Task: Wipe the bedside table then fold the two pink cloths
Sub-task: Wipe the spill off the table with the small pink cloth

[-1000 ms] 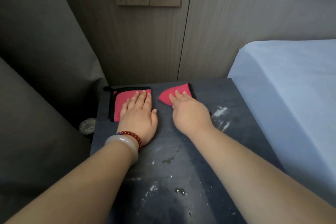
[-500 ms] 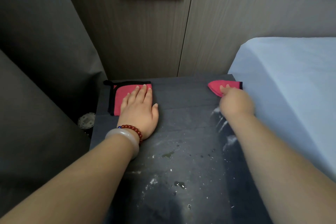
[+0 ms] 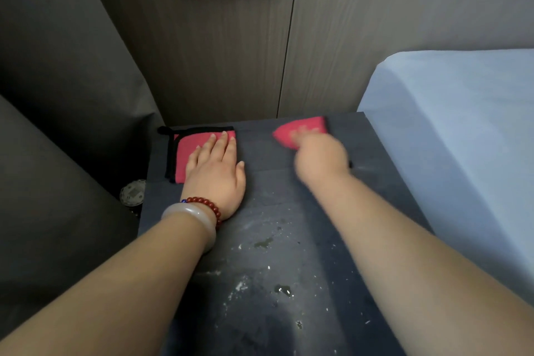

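**2 hands, 2 pink cloths on the bedside table**

Here we are: the left hand (image 3: 216, 173) lies flat, fingers straight and together, pressing the black-edged pink cloth (image 3: 185, 153) at the back left corner of the dark bedside table (image 3: 274, 240). Over to the right hand (image 3: 320, 159), on the second pink cloth (image 3: 289, 131) at the back edge, right of centre, well apart from the first (it's a blur, so I cannot tell how far its fingers curl). White smears and a wet spot (image 3: 283, 290) mark the near tabletop. The bed (image 3: 448, 124) borders the table's right side.
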The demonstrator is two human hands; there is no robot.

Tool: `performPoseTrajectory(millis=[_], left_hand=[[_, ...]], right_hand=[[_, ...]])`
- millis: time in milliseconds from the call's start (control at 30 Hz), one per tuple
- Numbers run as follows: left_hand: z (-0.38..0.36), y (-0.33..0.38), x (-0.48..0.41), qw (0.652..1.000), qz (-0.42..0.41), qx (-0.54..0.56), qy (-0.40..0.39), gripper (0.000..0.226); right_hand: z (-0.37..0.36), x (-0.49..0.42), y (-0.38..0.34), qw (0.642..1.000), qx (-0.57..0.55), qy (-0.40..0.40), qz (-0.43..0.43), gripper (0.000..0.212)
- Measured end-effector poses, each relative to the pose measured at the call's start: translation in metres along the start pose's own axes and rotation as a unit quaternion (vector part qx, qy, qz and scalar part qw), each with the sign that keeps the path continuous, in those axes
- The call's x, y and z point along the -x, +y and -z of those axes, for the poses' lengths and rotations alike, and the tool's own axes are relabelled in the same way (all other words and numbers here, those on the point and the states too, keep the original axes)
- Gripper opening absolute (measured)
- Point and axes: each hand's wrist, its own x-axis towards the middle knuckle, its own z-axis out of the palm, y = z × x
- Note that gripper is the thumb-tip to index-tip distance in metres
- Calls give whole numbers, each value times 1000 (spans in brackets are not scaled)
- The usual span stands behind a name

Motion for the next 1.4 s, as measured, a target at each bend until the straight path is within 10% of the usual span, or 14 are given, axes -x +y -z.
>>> performPoseTrajectory(millis=[100, 233, 433, 633, 800, 1000, 1200, 1400], left_hand=[[1, 2, 0, 1000, -3, 8, 4, 59], [1, 2, -1, 1000, -2, 2, -5, 59], [3, 1, 1, 1000, -3, 8, 2, 58], [3, 1, -1, 1000, -2, -3, -8, 58], [3, 2, 1, 1000, 0, 5, 3, 57], [4, 2, 0, 1000, -2, -7, -9, 58], [5, 3, 2, 1000, -10, -8, -3, 58], [5, 4, 2, 999, -26, -11, -16, 57]], right_hand=[[-2, -5, 6, 994, -1, -14, 109, 65], [25, -26, 63, 989, 23, 21, -147, 56], [-11, -18, -2, 992, 14, 28, 121, 58], [16, -42, 60, 982, 12, 36, -187, 55], [-13, -15, -19, 994, 0, 23, 107, 58], [17, -23, 88, 981, -18, 38, -190, 58], [-22, 44, 5, 991, -76, 73, 85, 56], [9, 38, 62, 975, -51, 76, -201, 53]])
